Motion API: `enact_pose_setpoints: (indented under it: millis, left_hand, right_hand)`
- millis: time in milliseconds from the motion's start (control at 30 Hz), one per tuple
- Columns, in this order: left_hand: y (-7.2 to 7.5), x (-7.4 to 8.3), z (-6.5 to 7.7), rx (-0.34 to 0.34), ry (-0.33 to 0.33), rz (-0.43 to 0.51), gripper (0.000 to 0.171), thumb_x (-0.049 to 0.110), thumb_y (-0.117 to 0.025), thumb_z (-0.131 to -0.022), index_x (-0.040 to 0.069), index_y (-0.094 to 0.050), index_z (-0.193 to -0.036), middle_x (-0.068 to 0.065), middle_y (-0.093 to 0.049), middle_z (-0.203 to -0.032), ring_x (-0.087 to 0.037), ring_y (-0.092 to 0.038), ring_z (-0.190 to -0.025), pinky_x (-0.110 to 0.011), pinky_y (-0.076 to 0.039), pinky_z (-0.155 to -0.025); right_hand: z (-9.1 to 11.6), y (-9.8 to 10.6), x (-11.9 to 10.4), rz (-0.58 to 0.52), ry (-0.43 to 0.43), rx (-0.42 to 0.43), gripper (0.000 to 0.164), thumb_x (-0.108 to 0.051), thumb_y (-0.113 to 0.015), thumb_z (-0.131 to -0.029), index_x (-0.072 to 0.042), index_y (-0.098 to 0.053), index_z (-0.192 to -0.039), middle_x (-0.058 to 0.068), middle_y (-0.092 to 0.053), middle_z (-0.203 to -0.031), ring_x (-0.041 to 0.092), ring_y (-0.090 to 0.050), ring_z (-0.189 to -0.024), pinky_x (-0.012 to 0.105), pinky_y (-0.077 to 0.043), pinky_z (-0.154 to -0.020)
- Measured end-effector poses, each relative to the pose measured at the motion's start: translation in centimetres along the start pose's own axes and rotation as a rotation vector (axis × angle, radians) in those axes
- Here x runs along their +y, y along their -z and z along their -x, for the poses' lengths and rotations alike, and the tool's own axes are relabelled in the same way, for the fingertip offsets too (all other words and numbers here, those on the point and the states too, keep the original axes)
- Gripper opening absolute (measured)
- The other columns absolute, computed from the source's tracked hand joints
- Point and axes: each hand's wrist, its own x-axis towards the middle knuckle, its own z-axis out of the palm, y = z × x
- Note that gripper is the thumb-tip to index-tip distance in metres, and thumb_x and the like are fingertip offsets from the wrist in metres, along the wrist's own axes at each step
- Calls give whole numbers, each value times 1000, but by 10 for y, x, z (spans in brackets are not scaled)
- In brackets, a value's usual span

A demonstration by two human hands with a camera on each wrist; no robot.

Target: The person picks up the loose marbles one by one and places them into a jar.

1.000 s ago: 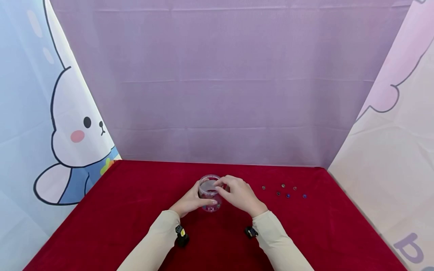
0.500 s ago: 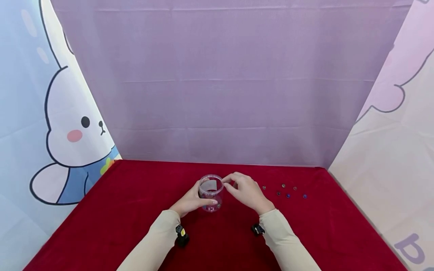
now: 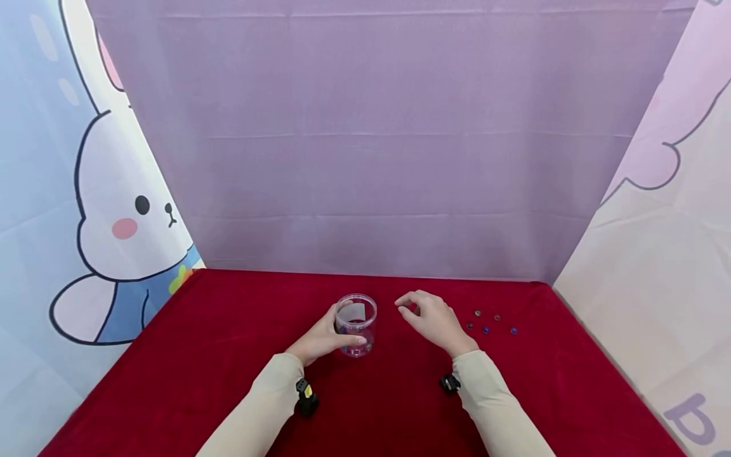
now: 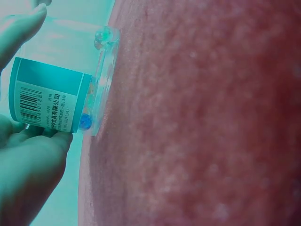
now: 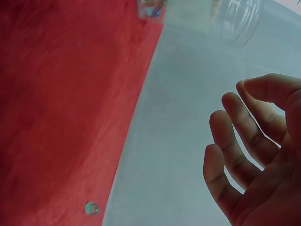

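My left hand (image 3: 321,337) grips a clear plastic jar (image 3: 367,325) around its side, the thumb across the front. The jar stands upright and uncovered on the red cloth. In the left wrist view its blue-and-white barcode label (image 4: 49,99) shows, and several marbles, one of them a blue marble (image 4: 85,122), lie at its bottom. My right hand (image 3: 435,322) hovers right of the jar, apart from it. Its fingers are loosely bent, with the thumb near the index fingertip and nothing visible between them. A clear greenish marble (image 5: 91,208) shows below it in the right wrist view.
Several loose marbles lie on the red cloth (image 3: 188,381) right of my right hand, among them a blue marble (image 3: 514,331) and a greenish marble (image 3: 477,313). A purple curtain (image 3: 365,158) hangs behind the table, with printed cloths at both sides.
My right hand has moved from over the jar's mouth to the right, away from the jar. It now covers the nearest loose marble in the head view. The left hand and jar stay put.
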Motion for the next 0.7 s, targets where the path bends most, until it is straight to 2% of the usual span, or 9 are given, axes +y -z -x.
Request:
enact_pose_setpoints:
  millis: [233,500,700]
  left_hand:
    - [1,6,2,7,5,17,88,28,-82,-86,24,-27,-156,-7,-41,-147,-28,-40,-133,-55,-42,-103]
    - [4,11,4,7,-15,34,91,27,-82,-86,22,-26,-156,-7,-41,-148,-29,-40,-133,-56,-42,-103]
    - [3,11,5,7,-6,32,92,29,-82,-85,21,-24,-157,-7,-41,-148,-29,-39,-134,-56,-41,-105]
  right_hand:
    - [-3,5,15,23,-73,7,17,-21,-71,-95,-22,-73,-112,-6,-67,-106,11,-57,-80,33,-49,-65]
    - [-7,14,33,44,-167,11,16,-19,-69,-96,-18,-74,-112,-1,-70,-105,16,-46,-55,32,-41,-50]
    - [-4,21,47,45,-220,20,19,-18,-68,-97,-12,-73,-114,3,-70,-108,16,-59,-75,34,-48,-62]
